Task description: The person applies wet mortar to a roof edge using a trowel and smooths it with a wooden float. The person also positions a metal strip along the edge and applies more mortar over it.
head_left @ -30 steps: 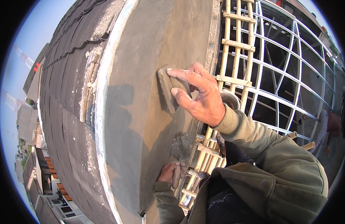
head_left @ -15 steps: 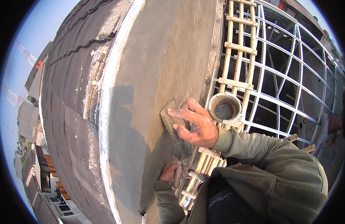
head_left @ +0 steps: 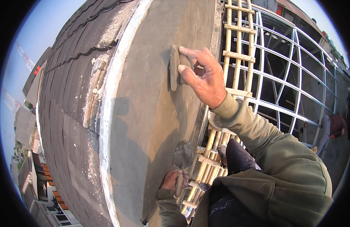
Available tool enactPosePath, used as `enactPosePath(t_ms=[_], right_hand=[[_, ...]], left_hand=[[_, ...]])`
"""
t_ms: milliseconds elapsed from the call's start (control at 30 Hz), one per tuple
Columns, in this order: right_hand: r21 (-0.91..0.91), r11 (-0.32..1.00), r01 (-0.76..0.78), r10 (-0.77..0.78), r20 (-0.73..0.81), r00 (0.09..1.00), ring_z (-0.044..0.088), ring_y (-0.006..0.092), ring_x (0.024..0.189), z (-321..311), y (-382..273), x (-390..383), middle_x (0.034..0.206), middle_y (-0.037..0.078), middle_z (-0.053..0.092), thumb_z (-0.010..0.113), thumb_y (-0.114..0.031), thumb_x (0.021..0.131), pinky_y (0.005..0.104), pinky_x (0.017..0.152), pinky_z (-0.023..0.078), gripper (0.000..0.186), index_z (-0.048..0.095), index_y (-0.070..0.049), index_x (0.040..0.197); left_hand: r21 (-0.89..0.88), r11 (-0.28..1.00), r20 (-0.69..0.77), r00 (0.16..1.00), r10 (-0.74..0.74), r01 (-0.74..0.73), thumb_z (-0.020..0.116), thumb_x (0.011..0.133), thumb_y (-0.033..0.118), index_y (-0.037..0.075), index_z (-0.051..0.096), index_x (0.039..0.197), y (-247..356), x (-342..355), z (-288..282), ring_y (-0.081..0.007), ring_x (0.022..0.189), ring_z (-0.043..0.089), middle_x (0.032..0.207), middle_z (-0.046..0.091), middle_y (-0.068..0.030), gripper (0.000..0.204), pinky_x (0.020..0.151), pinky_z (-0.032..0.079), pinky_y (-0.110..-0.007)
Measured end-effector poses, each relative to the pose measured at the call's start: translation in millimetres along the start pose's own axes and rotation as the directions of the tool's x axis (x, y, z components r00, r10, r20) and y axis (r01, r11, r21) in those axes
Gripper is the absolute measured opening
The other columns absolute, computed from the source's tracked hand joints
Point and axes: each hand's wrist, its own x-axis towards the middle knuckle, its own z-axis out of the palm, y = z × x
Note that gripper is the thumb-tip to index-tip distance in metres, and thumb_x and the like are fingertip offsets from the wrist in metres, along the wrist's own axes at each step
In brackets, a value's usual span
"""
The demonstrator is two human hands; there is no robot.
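My right hand (head_left: 201,75) grips a flat, grey-brown rectangular float (head_left: 174,68) against the upper part of the plastered strip (head_left: 135,125), with thumb and forefinger bent over it. Lower down, my left hand (head_left: 175,179) is closed on the wooden handle of a trowel (head_left: 178,184). A lump of wet grey mortar (head_left: 182,153) sits on the trowel, beside the edge of the plaster. A shadow of my head and arm falls across the plaster. The bucket seen earlier is now mostly hidden behind my right sleeve.
Dark roof tiles (head_left: 69,109) with a white edging strip (head_left: 108,113) lie to the left. Bamboo ladders (head_left: 239,56) run along the right edge, beside an open white metal framework (head_left: 285,81). A person (head_left: 332,126) is below at the far right. Buildings (head_left: 27,125) stand beyond the roof.
My right hand and float went down toward me, then moved farther up the plaster than before, the sleeve now covering the bucket. My left hand has barely moved.
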Motion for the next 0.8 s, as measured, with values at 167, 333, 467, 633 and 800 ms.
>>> enactPosePath(t_ms=[167, 333, 467, 633, 800], right_hand=[[-0.142, 0.985, 0.098, -0.073, 0.169, 0.983, 0.047, 0.0174, 0.077, 0.1, 11.6, -68.4, 0.094, 0.007, 0.048, 0.077, -0.003, 0.088, 0.0322, 0.067, 0.045, 0.044, 0.073, -0.007, 0.131], [-0.097, 0.989, 0.109, -0.105, 0.044, 0.993, 0.048, 0.0176, 0.079, 4.7, -18.8, -14.3, 0.094, 0.007, 0.047, 0.076, -0.003, 0.088, 0.0317, 0.069, 0.046, 0.047, 0.072, -0.007, 0.134], [-0.115, 0.992, 0.057, -0.037, 0.166, 0.985, 0.048, 0.0168, 0.077, 8.1, 12.9, -62.6, 0.094, 0.007, 0.046, 0.076, -0.005, 0.089, 0.0318, 0.066, 0.045, 0.045, 0.072, -0.009, 0.134], [0.010, 0.999, -0.050, 0.050, 0.044, 0.998, 0.049, 0.0153, 0.080, 0.0, -17.7, -22.7, 0.097, 0.006, 0.047, 0.077, -0.006, 0.090, 0.0306, 0.067, 0.046, 0.046, 0.071, -0.009, 0.135], [-0.011, 0.994, 0.106, -0.102, 0.178, 0.979, 0.048, 0.0179, 0.086, 18.5, 8.8, -89.3, 0.099, 0.007, 0.047, 0.076, -0.005, 0.091, 0.0297, 0.073, 0.046, 0.048, 0.070, -0.010, 0.138]], left_hand=[[0.010, 1.000, -0.019, 1.000, -0.002, 0.003, 0.058, 0.107, 0.027, -0.012, 0.060, 0.124, 2.3, 1.6, 2.6, -0.0290, 0.077, 0.067, 0.100, 0.068, -0.0221, 0.043, 0.072, 0.057, -0.041], [0.021, 0.999, 0.041, 0.999, 0.036, -0.037, 0.060, 0.106, 0.028, -0.012, 0.060, 0.126, -4.2, 2.8, -6.0, -0.0299, 0.078, 0.067, 0.102, 0.068, -0.0223, 0.045, 0.073, 0.057, -0.041], [0.046, 0.998, 0.026, 0.999, 0.035, -0.036, 0.061, 0.105, 0.029, -0.011, 0.060, 0.128, -6.9, 6.9, -9.8, -0.0302, 0.078, 0.067, 0.102, 0.069, -0.0217, 0.046, 0.073, 0.058, -0.042], [-0.013, 1.000, 0.062, 0.998, 0.006, -0.005, 0.056, 0.108, 0.027, -0.009, 0.062, 0.123, 3.6, -2.8, 2.8, -0.0268, 0.075, 0.069, 0.099, 0.070, -0.0202, 0.040, 0.071, 0.059, -0.041], [0.039, 0.999, 0.031, 1.000, 0.003, -0.005, 0.060, 0.105, 0.029, -0.011, 0.060, 0.126, -1.9, 3.4, -5.3, -0.0294, 0.077, 0.068, 0.101, 0.070, -0.0210, 0.046, 0.072, 0.058, -0.042]])
